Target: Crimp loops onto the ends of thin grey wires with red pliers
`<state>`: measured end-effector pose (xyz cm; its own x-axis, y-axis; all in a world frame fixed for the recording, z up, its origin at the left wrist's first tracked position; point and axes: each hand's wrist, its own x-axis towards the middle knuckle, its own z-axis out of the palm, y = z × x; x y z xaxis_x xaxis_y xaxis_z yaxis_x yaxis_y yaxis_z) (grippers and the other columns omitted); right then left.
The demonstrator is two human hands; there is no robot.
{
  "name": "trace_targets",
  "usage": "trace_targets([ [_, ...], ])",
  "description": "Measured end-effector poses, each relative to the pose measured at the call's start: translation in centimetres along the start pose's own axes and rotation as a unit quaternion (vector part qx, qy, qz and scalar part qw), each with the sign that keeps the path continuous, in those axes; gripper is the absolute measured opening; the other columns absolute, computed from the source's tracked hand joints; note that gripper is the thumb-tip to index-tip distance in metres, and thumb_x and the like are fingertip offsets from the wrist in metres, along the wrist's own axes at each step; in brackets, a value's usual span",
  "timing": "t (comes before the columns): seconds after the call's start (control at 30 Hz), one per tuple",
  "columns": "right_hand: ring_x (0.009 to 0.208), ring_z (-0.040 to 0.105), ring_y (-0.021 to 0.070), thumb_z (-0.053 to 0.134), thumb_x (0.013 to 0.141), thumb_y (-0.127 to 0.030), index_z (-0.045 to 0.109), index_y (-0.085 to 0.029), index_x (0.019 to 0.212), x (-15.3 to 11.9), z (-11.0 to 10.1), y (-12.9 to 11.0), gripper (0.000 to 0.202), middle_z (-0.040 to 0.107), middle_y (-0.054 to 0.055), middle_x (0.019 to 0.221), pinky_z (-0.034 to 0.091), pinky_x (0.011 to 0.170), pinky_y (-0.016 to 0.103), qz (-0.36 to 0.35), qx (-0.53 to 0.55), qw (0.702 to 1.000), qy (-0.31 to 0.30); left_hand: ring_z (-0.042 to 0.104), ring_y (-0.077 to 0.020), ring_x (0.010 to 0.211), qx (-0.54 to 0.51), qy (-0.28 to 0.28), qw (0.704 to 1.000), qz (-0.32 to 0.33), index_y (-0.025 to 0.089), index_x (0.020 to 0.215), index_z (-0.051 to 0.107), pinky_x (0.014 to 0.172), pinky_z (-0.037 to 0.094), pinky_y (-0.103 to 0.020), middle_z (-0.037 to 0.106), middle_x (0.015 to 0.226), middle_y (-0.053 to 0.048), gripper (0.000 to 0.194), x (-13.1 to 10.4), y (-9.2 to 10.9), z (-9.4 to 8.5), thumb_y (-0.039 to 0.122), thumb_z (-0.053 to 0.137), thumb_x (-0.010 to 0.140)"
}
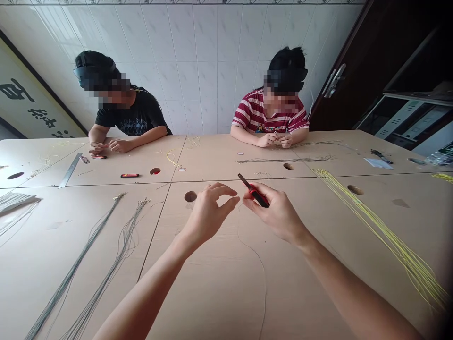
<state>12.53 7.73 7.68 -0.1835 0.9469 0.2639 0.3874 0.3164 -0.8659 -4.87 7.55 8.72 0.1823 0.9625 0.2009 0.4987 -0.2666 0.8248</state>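
**Meeting at Twelve O'Clock**

My right grip is closed around a slim black-and-red tool with a flat, dark tip, its long axis pointing between ten and eleven o'clock. A thin, pale cord has its visible upper end just beside the fingertips of both hands, at three o'clock from my left grip, and trails toward six over the wood-toned desk. Neither hand looks clearly nearer. My left thumb and forefinger curl toward each other; I cannot tell whether they pinch anything. For containers, I make out only clear plastic, bottle-like shapes at two o'clock, contents unclear.
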Motion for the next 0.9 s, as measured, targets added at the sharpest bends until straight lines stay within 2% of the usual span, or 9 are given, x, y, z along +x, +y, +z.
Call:
trace_targets([
  [0.2,0.068,0.054,0.0152,0.060,0.086,-0.033,0.065,-0.022,0.098,0.1,0.8,0.2,0.017,0.065,0.001,0.077,0.047,0.066,0.029,-0.008,0.007,1.000,0.002,0.059,-0.0231,0.092,0.008,-0.009,1.000,0.027,0.022,0.078,0.067,0.075,0.042,-0.034,0.069,0.092,-0.004,0.014,0.3,-0.2,0.6,0.025,0.057,0.087],
  [0.37,0.074,0.056,0.0155,0.062,0.085,-0.033,0.067,-0.023,0.101,0.2,1.0,0.8,0.019,0.066,0.001,0.083,0.047,0.068,0.029,0.009,0.045,0.999,-0.014,0.058,-0.0226,0.095,0.008,-0.007,0.999,0.050,0.021,0.074,0.062,0.077,0.042,-0.034,0.068,0.096,-0.004,0.016,0.5,-0.1,0.7,0.025,0.055,0.088],
  [0.5,0.083,0.058,0.0145,0.071,0.079,-0.035,0.067,-0.025,0.109,0.1,1.0,1.1,0.031,0.067,0.000,0.091,0.046,0.073,0.029,0.071,0.179,0.980,-0.040,0.058,-0.0220,0.096,-0.036,-0.013,0.999,0.033,0.020,0.072,0.062,0.082,0.043,-0.036,0.067,0.101,-0.004,0.020,0.9,0.1,0.2,0.031,0.058,0.087],
  [0.67,0.075,0.054,0.0137,0.074,0.077,-0.038,0.067,-0.022,0.110,-0.6,1.3,1.2,0.038,0.065,0.001,0.084,0.041,0.063,0.027,0.138,0.306,0.941,-0.044,0.059,-0.0181,0.087,-0.077,-0.010,0.997,0.021,0.019,0.072,0.062,0.085,0.044,-0.036,0.064,0.099,-0.004,0.019,1.4,-0.1,-0.6,0.031,0.059,0.086],
  [0.77,0.076,0.054,0.0143,0.074,0.078,-0.038,0.066,-0.020,0.111,-1.5,0.7,1.7,0.038,0.063,0.003,0.084,0.040,0.062,0.027,0.155,0.346,0.925,-0.024,0.057,-0.0164,0.085,-0.106,0.012,0.994,0.001,0.018,0.073,0.062,0.082,0.044,-0.033,0.063,0.105,-0.004,0.020,1.9,-0.3,-0.8,0.035,0.062,0.083],
  [0.9,0.075,0.054,0.0146,0.074,0.080,-0.036,0.067,-0.024,0.111,-4.1,-1.9,2.7,0.034,0.060,0.001,0.081,0.042,0.062,0.027,0.186,0.358,0.915,-0.008,0.056,-0.0150,0.084,-0.169,0.006,0.985,-0.028,0.018,0.079,0.065,0.079,0.042,-0.030,0.064,0.105,-0.004,0.017,3.8,-0.8,-0.6,0.036,0.066,0.079],
])
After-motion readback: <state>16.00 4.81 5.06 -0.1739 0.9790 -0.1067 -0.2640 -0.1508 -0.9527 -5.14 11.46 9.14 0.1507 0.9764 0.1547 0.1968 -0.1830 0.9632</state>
